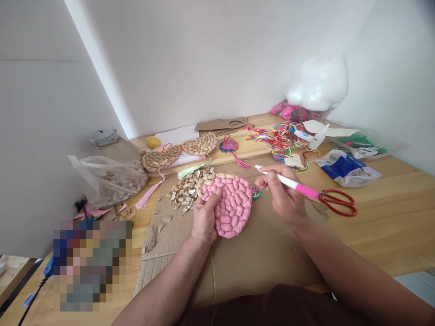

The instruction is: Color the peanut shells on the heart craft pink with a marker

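Observation:
My left hand (205,219) grips a rounded peanut-shell craft piece (234,206) by its left side, thumb on top. Most of its shells are coloured pink, while those along the upper left edge are still plain tan. In my right hand (285,194) is a marker pen (288,181), white with a pink end. Its tip points up and left, apart from the craft piece. Loose peanut shells (186,190) lie in a heap just behind my left hand. Under both hands is a sheet of cardboard (258,258).
Scissors (340,202) with red handles lie right of my right hand. Behind stand tan peanut-shell pieces (161,158), a small round pink-and-blue piece (229,146) and tangled coloured threads (285,136). A plastic bag of peanuts (115,181) sits at left, a blue-and-white packet (348,167) at right.

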Action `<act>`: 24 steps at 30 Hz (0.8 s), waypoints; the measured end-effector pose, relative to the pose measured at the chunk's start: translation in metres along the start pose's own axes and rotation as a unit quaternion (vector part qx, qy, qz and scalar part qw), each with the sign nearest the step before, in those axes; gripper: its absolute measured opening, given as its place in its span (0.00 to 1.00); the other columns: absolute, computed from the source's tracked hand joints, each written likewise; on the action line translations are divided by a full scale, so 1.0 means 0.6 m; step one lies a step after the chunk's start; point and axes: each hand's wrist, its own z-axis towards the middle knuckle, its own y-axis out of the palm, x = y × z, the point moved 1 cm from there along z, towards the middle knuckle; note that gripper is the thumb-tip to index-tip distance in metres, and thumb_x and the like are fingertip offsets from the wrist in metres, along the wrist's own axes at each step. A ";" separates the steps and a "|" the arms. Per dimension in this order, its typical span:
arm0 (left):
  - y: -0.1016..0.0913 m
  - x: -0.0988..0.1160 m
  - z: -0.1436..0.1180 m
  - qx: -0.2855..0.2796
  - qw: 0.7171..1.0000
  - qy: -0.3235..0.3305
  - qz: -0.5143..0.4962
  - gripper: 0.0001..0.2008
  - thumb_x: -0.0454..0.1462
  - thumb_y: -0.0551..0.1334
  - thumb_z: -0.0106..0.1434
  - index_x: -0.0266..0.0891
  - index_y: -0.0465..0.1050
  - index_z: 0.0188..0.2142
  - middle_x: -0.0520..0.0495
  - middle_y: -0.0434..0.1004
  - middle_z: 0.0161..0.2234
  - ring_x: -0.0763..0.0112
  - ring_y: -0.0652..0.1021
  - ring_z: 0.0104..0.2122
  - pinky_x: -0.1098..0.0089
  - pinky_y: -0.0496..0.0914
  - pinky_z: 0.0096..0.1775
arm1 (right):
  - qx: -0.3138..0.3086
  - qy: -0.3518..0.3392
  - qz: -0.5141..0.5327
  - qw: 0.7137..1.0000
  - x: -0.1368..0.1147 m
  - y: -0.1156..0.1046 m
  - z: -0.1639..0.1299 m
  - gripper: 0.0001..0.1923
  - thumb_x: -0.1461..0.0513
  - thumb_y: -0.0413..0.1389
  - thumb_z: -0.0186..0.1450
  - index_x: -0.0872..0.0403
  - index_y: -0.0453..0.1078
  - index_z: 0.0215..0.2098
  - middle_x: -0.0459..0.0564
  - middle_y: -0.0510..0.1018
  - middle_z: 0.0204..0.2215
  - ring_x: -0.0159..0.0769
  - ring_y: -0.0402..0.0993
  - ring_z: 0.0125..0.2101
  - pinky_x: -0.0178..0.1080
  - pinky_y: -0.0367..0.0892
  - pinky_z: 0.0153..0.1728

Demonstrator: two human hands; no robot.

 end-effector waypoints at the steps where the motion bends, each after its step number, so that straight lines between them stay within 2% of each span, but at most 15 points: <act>1: 0.000 0.000 0.001 -0.001 1.000 0.001 -0.002 0.23 0.40 0.77 0.52 0.37 0.77 0.46 0.37 0.85 0.46 0.48 0.83 0.51 0.52 0.76 0.55 | 0.003 0.009 -0.008 1.000 -0.001 -0.001 0.002 0.12 0.51 0.51 0.74 0.48 0.71 0.46 0.46 0.81 0.30 0.35 0.77 0.30 0.39 0.70 0.32; 4: -0.001 -0.002 0.002 -0.007 1.000 0.004 -0.010 0.23 0.40 0.77 0.53 0.36 0.77 0.46 0.37 0.86 0.45 0.48 0.83 0.51 0.52 0.75 0.56 | -0.019 0.040 -0.058 0.997 -0.009 -0.004 0.007 0.13 0.51 0.53 0.73 0.49 0.73 0.46 0.49 0.83 0.33 0.36 0.77 0.29 0.39 0.70 0.30; 7: -0.002 -0.003 0.003 -0.007 1.000 -0.001 -0.019 0.23 0.40 0.77 0.53 0.36 0.77 0.45 0.37 0.86 0.45 0.48 0.83 0.50 0.51 0.76 0.55 | -0.085 0.071 -0.094 0.989 -0.021 -0.006 0.011 0.11 0.53 0.59 0.69 0.49 0.73 0.46 0.48 0.82 0.32 0.38 0.76 0.29 0.39 0.70 0.29; 10: -0.001 -0.004 0.003 0.000 1.000 -0.002 -0.030 0.23 0.40 0.78 0.52 0.36 0.77 0.45 0.37 0.85 0.45 0.48 0.83 0.49 0.51 0.76 0.54 | -0.136 0.119 -0.019 0.983 -0.021 -0.002 0.010 0.12 0.55 0.62 0.66 0.47 0.72 0.47 0.48 0.83 0.33 0.42 0.80 0.36 0.41 0.73 0.33; 12: 0.001 -0.004 0.004 -0.001 0.999 0.000 -0.033 0.23 0.40 0.78 0.51 0.36 0.77 0.44 0.37 0.85 0.46 0.49 0.84 0.49 0.52 0.76 0.54 | -0.149 0.151 0.023 0.977 -0.011 0.003 0.007 0.15 0.55 0.65 0.64 0.47 0.73 0.48 0.49 0.83 0.36 0.43 0.80 0.40 0.42 0.74 0.36; 16: 0.001 -0.006 0.005 -0.011 0.999 0.000 -0.042 0.23 0.40 0.78 0.50 0.36 0.78 0.44 0.37 0.86 0.45 0.49 0.84 0.49 0.52 0.76 0.55 | -0.129 0.244 0.090 0.957 0.023 0.013 -0.003 0.20 0.48 0.64 0.63 0.47 0.71 0.49 0.46 0.80 0.35 0.39 0.77 0.35 0.42 0.73 0.35; 19: -0.001 -0.008 0.005 -0.035 0.998 -0.007 -0.050 0.25 0.42 0.79 0.50 0.37 0.78 0.46 0.38 0.86 0.44 0.49 0.84 0.49 0.51 0.75 0.55 | -0.105 0.299 0.142 0.938 0.040 0.018 -0.005 0.23 0.46 0.67 0.59 0.48 0.72 0.45 0.43 0.77 0.32 0.36 0.73 0.31 0.40 0.71 0.32; 24: 0.000 -0.013 0.007 -0.089 0.996 -0.021 -0.023 0.23 0.45 0.79 0.50 0.37 0.80 0.42 0.38 0.86 0.40 0.51 0.83 0.47 0.52 0.74 0.55 | -0.066 0.346 0.201 0.914 0.048 0.016 0.004 0.24 0.50 0.71 0.52 0.48 0.72 0.42 0.45 0.80 0.35 0.39 0.77 0.36 0.39 0.71 0.32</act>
